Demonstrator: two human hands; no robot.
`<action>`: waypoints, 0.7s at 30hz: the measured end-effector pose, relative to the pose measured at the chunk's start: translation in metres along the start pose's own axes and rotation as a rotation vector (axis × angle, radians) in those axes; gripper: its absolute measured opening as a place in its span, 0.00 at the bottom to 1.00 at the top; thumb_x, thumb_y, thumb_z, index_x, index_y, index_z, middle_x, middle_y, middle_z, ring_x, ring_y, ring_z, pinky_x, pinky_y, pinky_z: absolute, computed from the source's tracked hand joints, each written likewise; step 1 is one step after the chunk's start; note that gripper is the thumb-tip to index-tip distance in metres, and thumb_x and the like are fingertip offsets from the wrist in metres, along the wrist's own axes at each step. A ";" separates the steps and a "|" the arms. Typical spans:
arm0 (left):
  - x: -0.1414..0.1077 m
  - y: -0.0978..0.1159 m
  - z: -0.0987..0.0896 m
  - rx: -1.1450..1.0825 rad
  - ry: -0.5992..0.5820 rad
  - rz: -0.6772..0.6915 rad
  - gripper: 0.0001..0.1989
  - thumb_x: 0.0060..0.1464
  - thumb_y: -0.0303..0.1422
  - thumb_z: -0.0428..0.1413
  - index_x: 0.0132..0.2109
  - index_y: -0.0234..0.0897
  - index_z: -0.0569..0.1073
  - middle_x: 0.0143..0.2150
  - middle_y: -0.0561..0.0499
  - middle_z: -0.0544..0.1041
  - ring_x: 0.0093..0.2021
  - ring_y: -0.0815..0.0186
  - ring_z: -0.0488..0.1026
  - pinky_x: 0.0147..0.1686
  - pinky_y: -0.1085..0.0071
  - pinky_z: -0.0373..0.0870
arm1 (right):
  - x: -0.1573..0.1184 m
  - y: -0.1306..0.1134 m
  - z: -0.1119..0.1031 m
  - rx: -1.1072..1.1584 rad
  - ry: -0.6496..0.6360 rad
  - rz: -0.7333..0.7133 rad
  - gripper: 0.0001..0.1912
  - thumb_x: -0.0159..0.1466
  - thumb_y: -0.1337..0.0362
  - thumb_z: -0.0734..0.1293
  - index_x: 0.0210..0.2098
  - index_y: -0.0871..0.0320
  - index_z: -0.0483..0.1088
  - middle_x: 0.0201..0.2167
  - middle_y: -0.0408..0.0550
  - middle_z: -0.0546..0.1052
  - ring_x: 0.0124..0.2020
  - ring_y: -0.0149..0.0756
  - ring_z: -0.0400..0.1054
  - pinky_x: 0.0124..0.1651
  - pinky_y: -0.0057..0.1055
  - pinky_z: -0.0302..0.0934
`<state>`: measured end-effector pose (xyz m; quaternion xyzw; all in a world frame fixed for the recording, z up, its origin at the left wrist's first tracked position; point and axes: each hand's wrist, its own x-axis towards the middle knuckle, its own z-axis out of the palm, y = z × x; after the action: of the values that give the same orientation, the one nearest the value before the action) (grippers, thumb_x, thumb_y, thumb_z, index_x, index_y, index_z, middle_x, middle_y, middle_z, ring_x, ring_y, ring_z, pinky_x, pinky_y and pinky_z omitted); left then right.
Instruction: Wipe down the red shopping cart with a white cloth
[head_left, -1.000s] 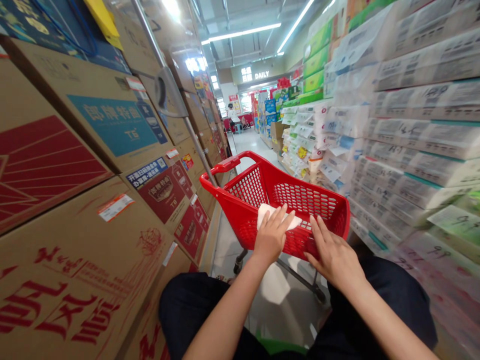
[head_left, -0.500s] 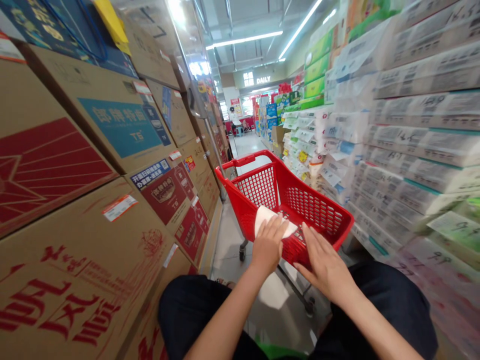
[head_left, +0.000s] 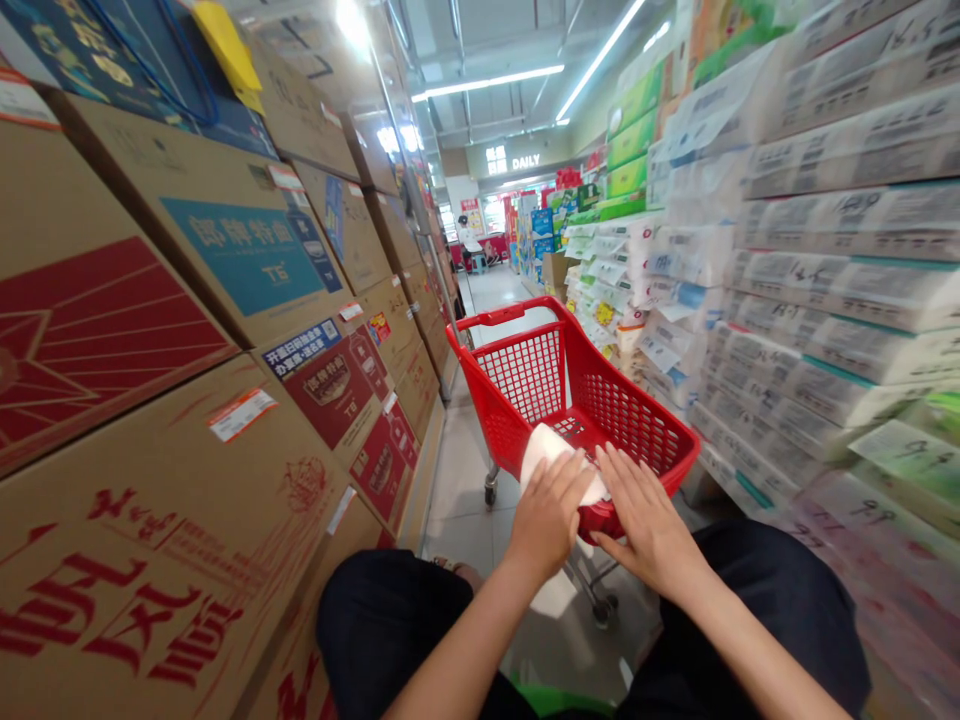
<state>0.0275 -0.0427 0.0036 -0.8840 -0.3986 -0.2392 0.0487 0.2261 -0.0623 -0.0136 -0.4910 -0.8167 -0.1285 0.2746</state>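
Note:
A red plastic shopping cart [head_left: 631, 412] stands between my knees, its perforated basket tilted a little in view. My left hand [head_left: 550, 508] presses a white cloth [head_left: 545, 447] against the cart's near rim, the fingers stretched over it. Part of the cloth is hidden under that hand. Beside it my right hand [head_left: 643, 510] rests on the near right part of the rim, fingers extended and holding nothing. The fingertips of both hands are close together.
Stacked cardboard cartons [head_left: 225, 480] line the left side. Wrapped paper packs [head_left: 847, 230] rise in piles on the right. The tiled aisle floor [head_left: 499, 285] runs ahead, where a person [head_left: 470, 240] sits far off. My dark-trousered knees flank the cart.
My left hand and the white cloth have moved right and slightly down along the rim, closer to my right hand. The cart has turned slightly, its far handle side shifting right.

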 end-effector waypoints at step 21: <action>-0.022 -0.018 0.007 0.059 0.028 -0.092 0.40 0.58 0.18 0.46 0.75 0.42 0.48 0.76 0.49 0.52 0.76 0.62 0.45 0.73 0.51 0.51 | 0.001 0.008 0.006 -0.074 -0.031 0.001 0.48 0.65 0.58 0.63 0.76 0.57 0.34 0.74 0.52 0.52 0.72 0.47 0.51 0.73 0.55 0.38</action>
<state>0.0043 -0.0437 -0.0145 -0.8595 -0.4451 -0.2416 0.0691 0.2309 -0.0548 -0.0187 -0.5034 -0.8152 -0.1510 0.2435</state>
